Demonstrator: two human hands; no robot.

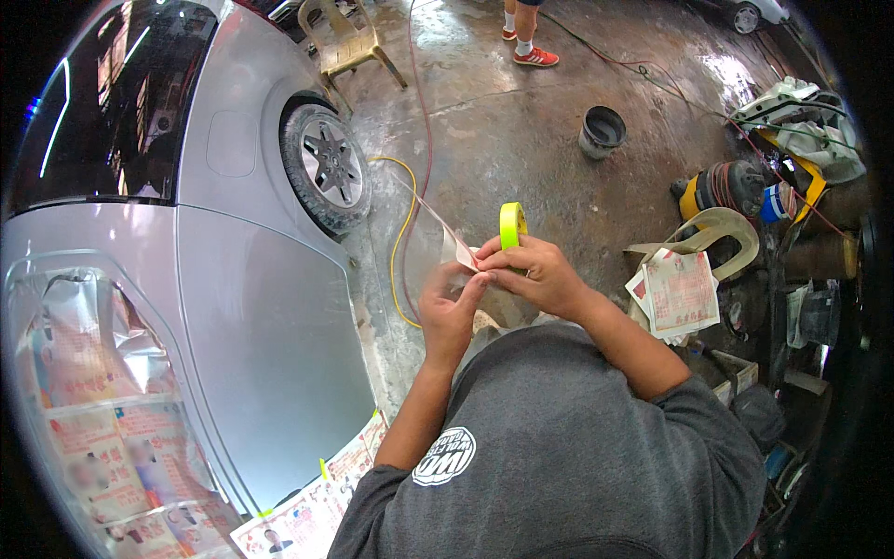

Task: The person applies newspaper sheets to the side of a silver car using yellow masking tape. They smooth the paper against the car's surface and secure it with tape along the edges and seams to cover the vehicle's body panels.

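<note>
My left hand (pixel 445 307) is closed, its fingertips pinching the lower end of a thin white sheet (pixel 456 248) that looks like paper. The sheet shows nearly edge-on and tapers upward. My right hand (pixel 548 275) meets the left at the fingertips and is closed on a roll of yellow-green masking tape (pixel 507 226), which stands up from its fingers. Whether the right fingertips also grip the sheet, I cannot tell. Both hands are in front of my body, to the right of a silver-grey car (pixel 270 307).
Printed paper (pixel 317 503) is taped along the car's lower edge. Yellow (pixel 410 233) and red hoses lie on the floor by the wheel (pixel 328 163). A black bucket (pixel 602 131), a plastic chair (pixel 345 47), stacked printed sheets (pixel 683 293) and a person's red shoe (pixel 536 58) are around.
</note>
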